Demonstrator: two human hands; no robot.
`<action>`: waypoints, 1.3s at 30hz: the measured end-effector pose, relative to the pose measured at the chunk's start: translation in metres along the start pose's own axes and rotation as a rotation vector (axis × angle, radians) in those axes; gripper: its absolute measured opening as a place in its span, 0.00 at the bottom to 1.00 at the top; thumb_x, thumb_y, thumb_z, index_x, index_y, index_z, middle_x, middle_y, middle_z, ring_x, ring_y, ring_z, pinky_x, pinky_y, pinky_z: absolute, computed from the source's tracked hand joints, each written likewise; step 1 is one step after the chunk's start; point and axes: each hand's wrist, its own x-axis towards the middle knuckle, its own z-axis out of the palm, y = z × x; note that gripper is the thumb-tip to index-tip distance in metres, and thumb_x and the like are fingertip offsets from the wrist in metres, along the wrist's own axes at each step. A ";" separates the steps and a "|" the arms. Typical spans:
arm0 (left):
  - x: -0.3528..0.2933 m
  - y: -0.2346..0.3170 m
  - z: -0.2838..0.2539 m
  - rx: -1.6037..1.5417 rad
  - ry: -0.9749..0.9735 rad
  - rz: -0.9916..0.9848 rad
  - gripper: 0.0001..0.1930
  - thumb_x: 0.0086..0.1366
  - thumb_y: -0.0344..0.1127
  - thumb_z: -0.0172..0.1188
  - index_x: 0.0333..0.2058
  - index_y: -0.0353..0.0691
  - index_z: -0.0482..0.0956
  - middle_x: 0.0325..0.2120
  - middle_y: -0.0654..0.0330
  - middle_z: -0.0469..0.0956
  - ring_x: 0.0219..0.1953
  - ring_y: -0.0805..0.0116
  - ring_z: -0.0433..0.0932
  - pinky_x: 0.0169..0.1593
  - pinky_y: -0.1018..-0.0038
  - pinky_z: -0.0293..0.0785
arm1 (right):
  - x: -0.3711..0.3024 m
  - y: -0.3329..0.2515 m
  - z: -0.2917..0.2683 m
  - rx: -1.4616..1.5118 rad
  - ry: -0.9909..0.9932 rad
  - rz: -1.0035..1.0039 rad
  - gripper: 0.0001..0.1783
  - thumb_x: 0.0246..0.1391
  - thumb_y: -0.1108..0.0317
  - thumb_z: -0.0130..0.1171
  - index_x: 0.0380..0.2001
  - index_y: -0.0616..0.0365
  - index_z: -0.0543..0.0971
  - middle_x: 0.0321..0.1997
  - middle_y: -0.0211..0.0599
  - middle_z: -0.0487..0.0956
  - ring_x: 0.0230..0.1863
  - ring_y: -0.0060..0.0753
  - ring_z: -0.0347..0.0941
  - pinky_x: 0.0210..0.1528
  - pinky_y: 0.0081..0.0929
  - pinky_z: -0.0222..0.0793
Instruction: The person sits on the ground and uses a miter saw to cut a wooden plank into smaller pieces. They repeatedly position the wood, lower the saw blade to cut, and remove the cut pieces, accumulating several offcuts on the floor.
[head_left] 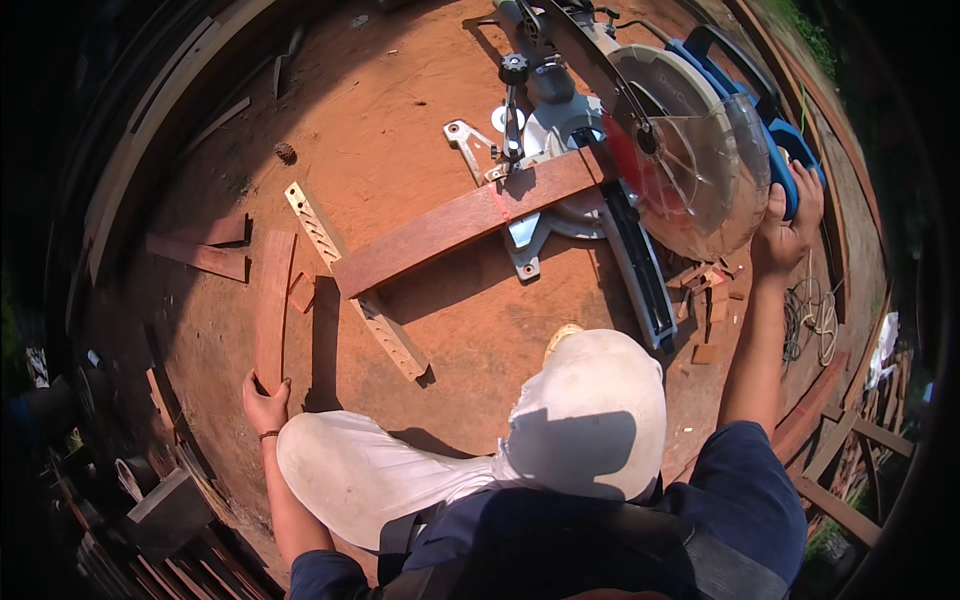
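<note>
My right hand (788, 218) is closed round the blue handle (792, 190) of a mitre saw (690, 140) with a clear blade guard. A long reddish wooden board (430, 228) lies across the saw's base, its right end beside the blade. The board's left end rests on a pale strip of wood with slots (395, 338) on the ground. A screw clamp (513, 110) stands over the board. At the left, my left hand (268, 408) grips the near end of a shorter reddish board (274, 310); part of the fingers is hidden.
Small wood offcuts (712, 290) are heaped right of the saw's arm. A coiled cord (818, 315) lies farther right. Dark wood pieces (205, 250) sit at the left on the reddish dirt ground (400, 100). Stacked timber (840, 470) is at the lower right.
</note>
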 end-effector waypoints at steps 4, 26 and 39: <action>-0.019 -0.041 0.042 0.018 -0.025 -0.175 0.39 0.44 0.39 0.79 0.54 0.31 0.73 0.50 0.43 0.76 0.54 0.46 0.76 0.58 0.59 0.72 | 0.001 0.002 -0.001 -0.008 -0.015 -0.008 0.18 0.60 0.63 0.59 0.48 0.62 0.80 0.54 0.46 0.80 0.64 0.54 0.68 0.68 0.46 0.59; 0.044 0.386 0.080 -0.077 -0.373 0.900 0.26 0.59 0.42 0.65 0.53 0.35 0.76 0.49 0.47 0.77 0.53 0.50 0.76 0.57 0.60 0.73 | 0.063 -0.012 -0.010 0.069 0.048 -0.047 0.23 0.63 0.63 0.61 0.58 0.60 0.76 0.61 0.46 0.75 0.66 0.46 0.67 0.69 0.42 0.59; -0.020 0.407 0.167 -0.105 0.051 1.179 0.17 0.58 0.31 0.58 0.48 0.40 0.78 0.51 0.56 0.76 0.59 0.57 0.71 0.61 0.58 0.67 | 0.027 -0.097 -0.022 0.887 -0.095 -0.147 0.24 0.68 0.57 0.46 0.59 0.62 0.68 0.52 0.52 0.73 0.53 0.55 0.72 0.61 0.53 0.67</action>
